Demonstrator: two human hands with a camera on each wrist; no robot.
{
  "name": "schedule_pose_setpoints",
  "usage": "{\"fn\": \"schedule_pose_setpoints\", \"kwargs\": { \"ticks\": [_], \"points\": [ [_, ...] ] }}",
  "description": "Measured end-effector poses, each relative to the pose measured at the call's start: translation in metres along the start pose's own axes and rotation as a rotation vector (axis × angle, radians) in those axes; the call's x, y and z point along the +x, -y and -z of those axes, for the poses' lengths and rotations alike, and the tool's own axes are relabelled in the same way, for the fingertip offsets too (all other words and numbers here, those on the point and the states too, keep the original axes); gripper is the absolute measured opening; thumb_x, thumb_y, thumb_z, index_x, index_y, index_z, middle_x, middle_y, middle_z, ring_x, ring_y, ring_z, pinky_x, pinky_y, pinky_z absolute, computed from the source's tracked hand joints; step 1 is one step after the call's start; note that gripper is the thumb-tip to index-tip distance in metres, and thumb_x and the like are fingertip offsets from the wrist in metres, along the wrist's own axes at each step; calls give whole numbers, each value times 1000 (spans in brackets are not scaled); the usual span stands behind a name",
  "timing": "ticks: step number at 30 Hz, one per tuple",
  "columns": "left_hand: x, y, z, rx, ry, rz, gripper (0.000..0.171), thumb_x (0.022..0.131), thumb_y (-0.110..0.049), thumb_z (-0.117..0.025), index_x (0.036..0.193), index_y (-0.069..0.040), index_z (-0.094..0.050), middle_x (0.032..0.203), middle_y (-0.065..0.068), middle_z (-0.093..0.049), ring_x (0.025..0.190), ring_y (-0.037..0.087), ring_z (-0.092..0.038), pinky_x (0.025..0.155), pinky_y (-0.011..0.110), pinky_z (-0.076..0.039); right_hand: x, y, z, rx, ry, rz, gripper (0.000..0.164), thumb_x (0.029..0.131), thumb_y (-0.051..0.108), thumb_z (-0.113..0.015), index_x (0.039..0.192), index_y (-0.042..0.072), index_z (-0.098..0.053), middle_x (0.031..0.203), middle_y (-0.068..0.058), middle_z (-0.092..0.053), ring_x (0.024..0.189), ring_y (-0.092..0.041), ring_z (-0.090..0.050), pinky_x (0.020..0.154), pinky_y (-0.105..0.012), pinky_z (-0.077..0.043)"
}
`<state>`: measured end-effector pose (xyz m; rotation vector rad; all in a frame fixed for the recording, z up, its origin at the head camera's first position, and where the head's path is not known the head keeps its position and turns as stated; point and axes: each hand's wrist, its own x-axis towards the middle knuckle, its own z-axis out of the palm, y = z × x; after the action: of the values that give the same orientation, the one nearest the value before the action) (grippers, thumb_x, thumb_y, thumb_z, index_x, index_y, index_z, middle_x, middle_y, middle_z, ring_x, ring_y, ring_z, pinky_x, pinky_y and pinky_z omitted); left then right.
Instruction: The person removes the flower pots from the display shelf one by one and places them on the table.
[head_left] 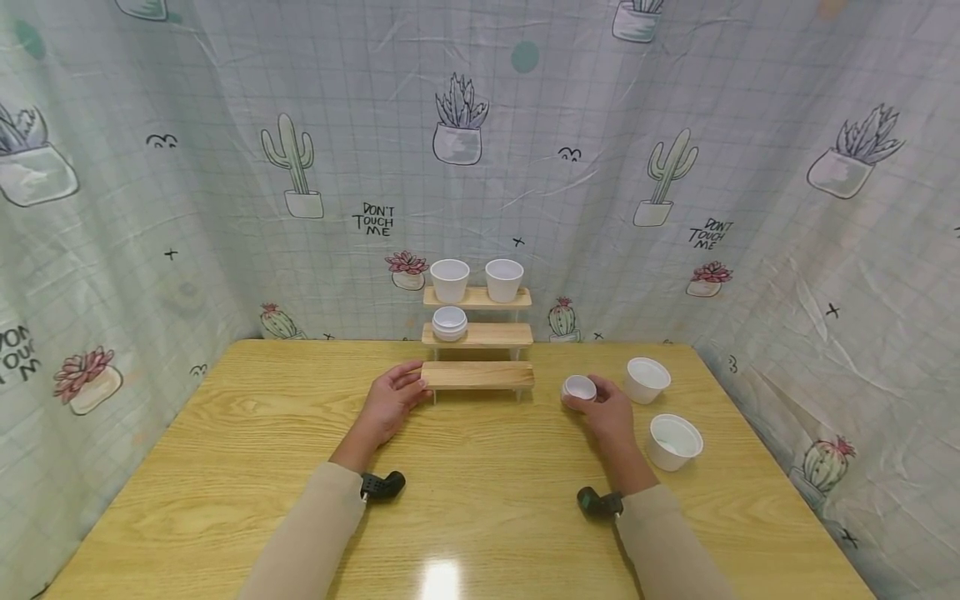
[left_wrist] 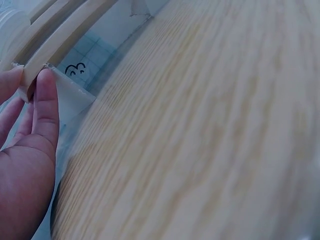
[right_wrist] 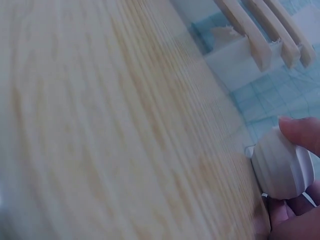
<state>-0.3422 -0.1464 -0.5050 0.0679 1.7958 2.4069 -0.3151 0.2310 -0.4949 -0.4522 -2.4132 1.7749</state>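
A three-tier wooden stand (head_left: 480, 375) rises at the back middle of the table. My left hand (head_left: 392, 402) pinches the left end of its lowest shelf, thumb above and fingers below, as the left wrist view shows. Right of the stand, my right hand (head_left: 611, 414) grips a small white ribbed pot (head_left: 579, 388) between thumb and fingers. In the right wrist view this pot (right_wrist: 280, 165) is at or just above the tabletop; I cannot tell which. On the middle shelf, at its left, sits a similar ribbed pot (head_left: 449, 325). Two smooth white pots (head_left: 450, 282) stand on the top shelf.
Two more white pots, one farther back (head_left: 647, 381) and one nearer (head_left: 673, 442), stand on the table beyond my right hand. A cactus-print curtain (head_left: 480, 192) hangs behind the wooden table (head_left: 480, 492) and along both sides.
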Motion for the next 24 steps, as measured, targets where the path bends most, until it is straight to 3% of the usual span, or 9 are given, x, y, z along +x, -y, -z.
{"fn": "schedule_pose_setpoints", "kwargs": {
  "ticks": [13,24],
  "points": [
    [0,-1,0,-8,-8,5,52,102,2,-59,151,2,-44,108,3,-59,91,11,-67,89,24,-63,-1,-2,-3,-4,-28,35,71,83,16,-86,143,-1,-53,141,-25,-57,130,-35,-53,116,-49,-45],
    [-2,-2,-2,-7,1,2,52,102,3,-58,151,2,-43,107,2,-58,91,10,-66,89,24,-63,-2,-4,-1,-34,-24,33,72,84,21,-86,144,0,-52,145,-24,-55,134,-37,-52,119,-51,-43]
  ]
}}
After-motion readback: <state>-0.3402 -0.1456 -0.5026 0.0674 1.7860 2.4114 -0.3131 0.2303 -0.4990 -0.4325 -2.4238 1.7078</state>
